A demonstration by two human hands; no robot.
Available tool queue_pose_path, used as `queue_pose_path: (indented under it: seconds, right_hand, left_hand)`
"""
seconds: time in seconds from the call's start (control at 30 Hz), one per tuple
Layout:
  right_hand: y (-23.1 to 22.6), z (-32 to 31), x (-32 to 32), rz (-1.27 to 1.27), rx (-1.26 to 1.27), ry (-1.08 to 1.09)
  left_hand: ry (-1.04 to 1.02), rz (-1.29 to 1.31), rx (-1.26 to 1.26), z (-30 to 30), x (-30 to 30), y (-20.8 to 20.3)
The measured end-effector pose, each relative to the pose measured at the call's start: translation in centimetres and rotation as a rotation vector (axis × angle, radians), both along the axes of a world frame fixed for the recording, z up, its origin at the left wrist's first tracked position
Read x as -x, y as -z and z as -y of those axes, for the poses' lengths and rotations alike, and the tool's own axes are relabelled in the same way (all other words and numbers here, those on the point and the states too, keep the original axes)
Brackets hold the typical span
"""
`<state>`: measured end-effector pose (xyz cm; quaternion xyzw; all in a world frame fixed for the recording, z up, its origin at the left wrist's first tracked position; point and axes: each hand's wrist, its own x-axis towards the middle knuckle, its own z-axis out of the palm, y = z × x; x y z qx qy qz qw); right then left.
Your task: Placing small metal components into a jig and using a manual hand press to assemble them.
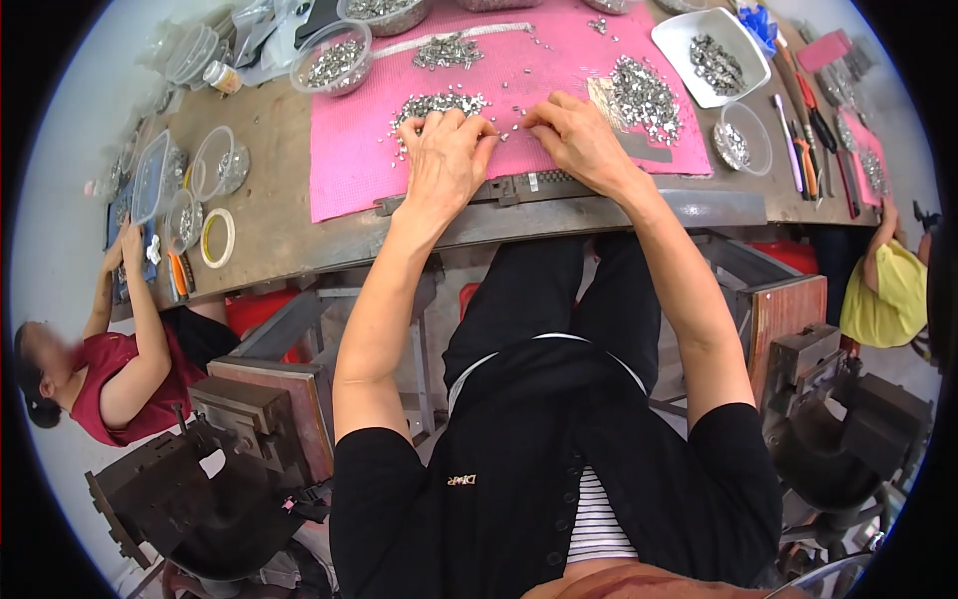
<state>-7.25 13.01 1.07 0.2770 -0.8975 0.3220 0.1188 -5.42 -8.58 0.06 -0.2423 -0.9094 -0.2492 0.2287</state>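
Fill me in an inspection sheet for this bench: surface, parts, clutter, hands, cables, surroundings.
Surface: pink mat on a brown workbench.
Job's things: small metal pieces in loose piles on the mat; dark metal fixture along its near edge.
Clutter: white tray and clear tub, both holding metal pieces; tape roll at left.
Left hand: fingertips at a pile; grip hidden.
Right hand: fingertips near scattered pieces; grip unclear.
Cables: nothing seen.
Surroundings: person in dark-red top at left, person in yellow top at right.
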Motion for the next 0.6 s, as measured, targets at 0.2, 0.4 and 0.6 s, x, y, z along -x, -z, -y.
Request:
queue_pose_path:
  seconds: [0.2, 0.4, 0.6]
  right_hand:
    - [0.8, 0.5, 0.3, -0.073, 0.016, 0.006]
    - [1.1, 1.4, 0.6, -0.175, -0.068, 0.053]
    - [1.4, 1.6, 0.9, -0.211, -0.097, 0.035]
  left_hand:
    - [-0.017, 0.097, 0.074, 0.0, 0.4, 0.0]
    - [-0.001, 0.099, 0.062, 0.2, 0.4, -0.1]
    - [0.005, 0.106, 0.047, -0.2, 0.6, -0.4]
